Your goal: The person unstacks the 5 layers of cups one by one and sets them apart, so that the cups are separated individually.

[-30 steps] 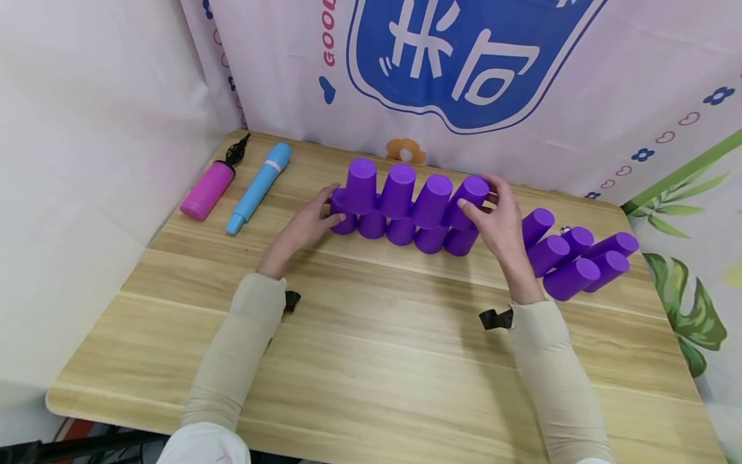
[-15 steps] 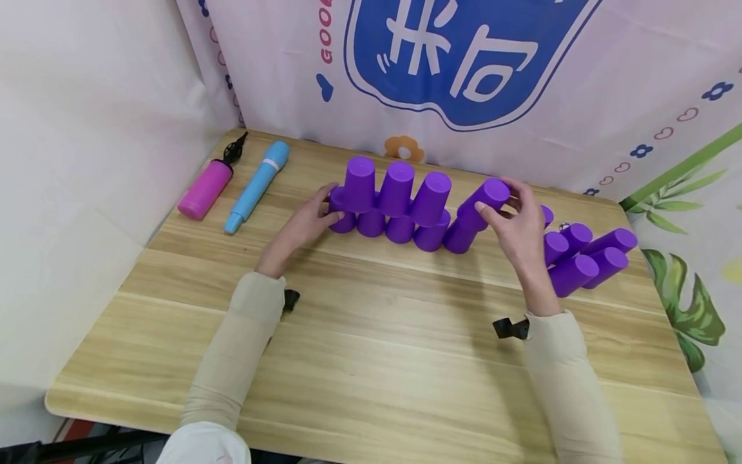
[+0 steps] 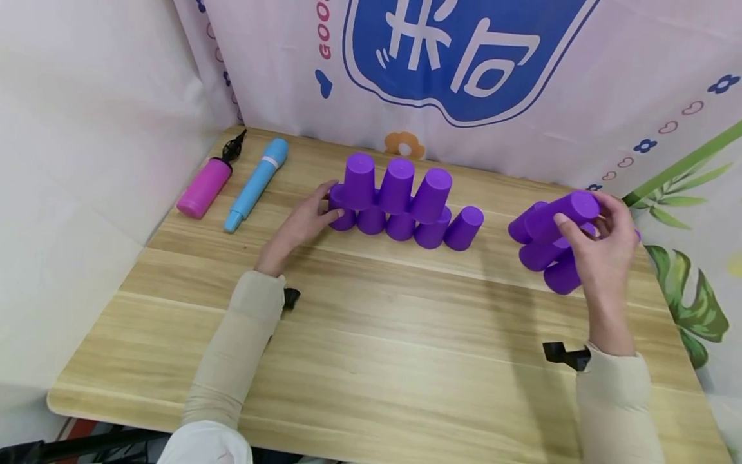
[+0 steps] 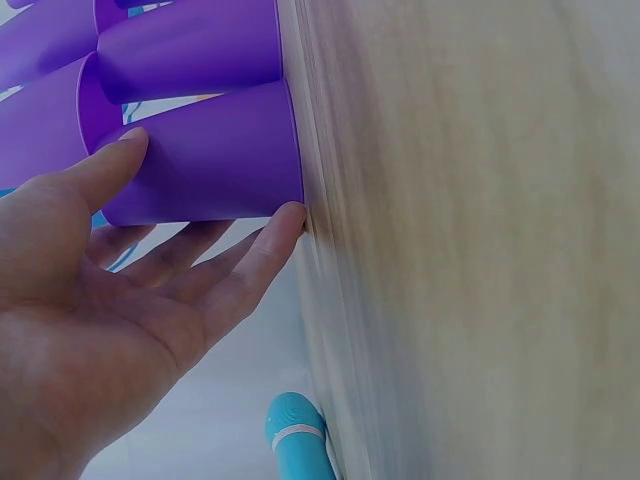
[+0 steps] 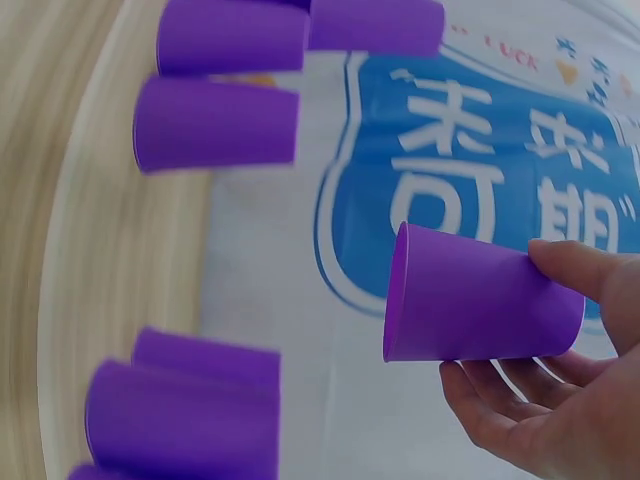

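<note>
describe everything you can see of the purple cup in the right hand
The cup is plain purple, smooth and plastic-looking, with a thin rim and a flat, narrower base. It is upside down, in the air above the table, apart from the other cups. The right hand grips it near the base.

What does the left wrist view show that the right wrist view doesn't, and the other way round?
Left wrist only: the left hand touching the stack's end cup, and a blue microphone-shaped item. Right wrist only: the right hand holding a lifted cup, and large white characters. Both: other purple cups and the wooden tabletop.
</note>
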{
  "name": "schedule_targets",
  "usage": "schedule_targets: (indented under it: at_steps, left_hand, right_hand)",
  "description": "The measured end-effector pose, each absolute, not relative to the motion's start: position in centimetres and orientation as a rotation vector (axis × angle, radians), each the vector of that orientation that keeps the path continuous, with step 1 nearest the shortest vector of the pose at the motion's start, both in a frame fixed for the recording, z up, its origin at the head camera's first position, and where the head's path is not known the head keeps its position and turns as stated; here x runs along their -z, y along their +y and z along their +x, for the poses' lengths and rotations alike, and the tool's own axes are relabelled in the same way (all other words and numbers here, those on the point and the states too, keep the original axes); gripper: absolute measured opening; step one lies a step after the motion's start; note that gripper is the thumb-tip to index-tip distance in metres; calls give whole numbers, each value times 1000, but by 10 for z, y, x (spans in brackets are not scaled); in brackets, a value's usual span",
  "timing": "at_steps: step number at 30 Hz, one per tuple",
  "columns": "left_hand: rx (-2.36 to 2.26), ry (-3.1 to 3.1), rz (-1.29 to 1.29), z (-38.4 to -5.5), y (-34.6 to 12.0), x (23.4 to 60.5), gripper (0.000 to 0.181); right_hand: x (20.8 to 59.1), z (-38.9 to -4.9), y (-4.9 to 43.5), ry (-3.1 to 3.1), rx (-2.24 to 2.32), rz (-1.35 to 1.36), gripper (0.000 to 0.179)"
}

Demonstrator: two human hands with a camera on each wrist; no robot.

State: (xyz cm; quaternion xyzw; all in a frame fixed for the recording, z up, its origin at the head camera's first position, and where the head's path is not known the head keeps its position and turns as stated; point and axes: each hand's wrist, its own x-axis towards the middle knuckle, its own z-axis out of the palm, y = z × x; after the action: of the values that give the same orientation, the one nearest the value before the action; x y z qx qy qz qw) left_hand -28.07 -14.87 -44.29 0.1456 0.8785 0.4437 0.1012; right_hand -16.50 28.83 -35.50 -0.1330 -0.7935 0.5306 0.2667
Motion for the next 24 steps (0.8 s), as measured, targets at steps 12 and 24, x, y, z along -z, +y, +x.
schedule_targets:
  at_steps: [12, 24]
  left_hand:
    - [-1333, 2581, 431, -280, -148, 443, 66]
    - [-1335, 2582, 422, -279, -148, 443, 66]
  right_hand:
    - [354, -139, 329, -1819, -1535, -445, 56]
    - [361, -116, 354, -1959, -1205, -635, 55]
